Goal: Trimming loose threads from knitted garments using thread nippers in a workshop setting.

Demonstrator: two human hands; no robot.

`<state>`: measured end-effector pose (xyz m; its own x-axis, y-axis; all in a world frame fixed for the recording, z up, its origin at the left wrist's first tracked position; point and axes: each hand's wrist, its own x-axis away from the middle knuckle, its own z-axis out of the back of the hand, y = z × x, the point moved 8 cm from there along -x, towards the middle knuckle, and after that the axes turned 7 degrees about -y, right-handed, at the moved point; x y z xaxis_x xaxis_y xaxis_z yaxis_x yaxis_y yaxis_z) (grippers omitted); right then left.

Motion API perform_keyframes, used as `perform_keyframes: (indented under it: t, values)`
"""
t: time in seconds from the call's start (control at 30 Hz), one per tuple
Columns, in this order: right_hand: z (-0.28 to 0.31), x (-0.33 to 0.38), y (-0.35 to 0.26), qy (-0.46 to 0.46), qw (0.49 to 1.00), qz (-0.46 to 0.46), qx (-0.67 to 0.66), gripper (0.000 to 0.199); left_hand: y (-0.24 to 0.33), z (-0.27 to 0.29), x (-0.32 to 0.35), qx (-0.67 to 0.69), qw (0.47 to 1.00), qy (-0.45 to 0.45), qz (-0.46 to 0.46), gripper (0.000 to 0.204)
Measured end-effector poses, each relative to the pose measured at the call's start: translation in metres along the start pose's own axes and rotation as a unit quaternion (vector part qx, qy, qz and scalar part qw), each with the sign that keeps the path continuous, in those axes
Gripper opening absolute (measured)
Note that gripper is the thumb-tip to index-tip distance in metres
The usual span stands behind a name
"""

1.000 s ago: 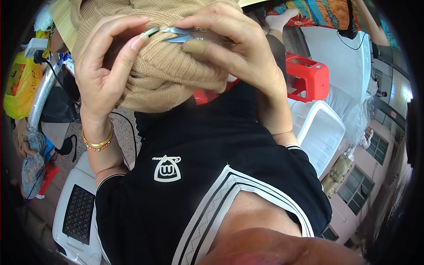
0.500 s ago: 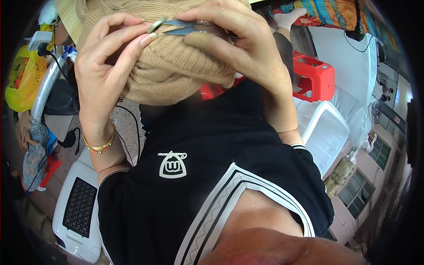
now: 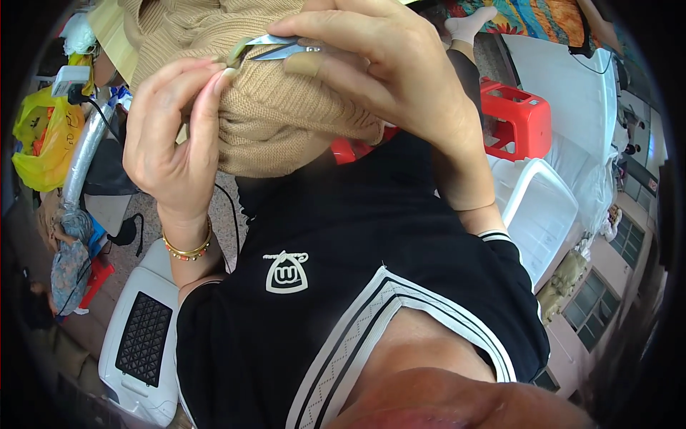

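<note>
Near a red stool [image 3: 518,118], the left hand [image 3: 171,132] pinched a strip [image 3: 236,52], the right hand [image 3: 400,79] held snips [image 3: 286,51]; a slip could nick knitwear [image 3: 271,107].

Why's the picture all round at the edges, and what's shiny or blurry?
In the head view, the fisheye lens rounds everything into a dark rim, and the windows lean; in that head view, the metal blades gleam; in the head view too, the tan ribbed knit looks clear, while the far right edge looks smeared.
</note>
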<state>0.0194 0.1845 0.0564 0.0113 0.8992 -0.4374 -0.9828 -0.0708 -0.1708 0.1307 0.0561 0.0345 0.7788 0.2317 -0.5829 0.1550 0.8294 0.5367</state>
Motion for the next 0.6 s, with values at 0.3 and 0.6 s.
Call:
perform_keyframes:
  t: [0.3,0.6]
  values:
    - [0.011,-0.01,0.014,-0.056,0.969,-0.148,-0.191,0.032,-0.023,-0.022,-0.003,0.193,0.979,0.053,0.048,0.009]
    - [0.022,-0.008,0.012,-0.009,1.0,-0.018,-0.009,0.033,-0.033,-0.036,-0.02,0.33,0.942,0.03,0.06,0.01]
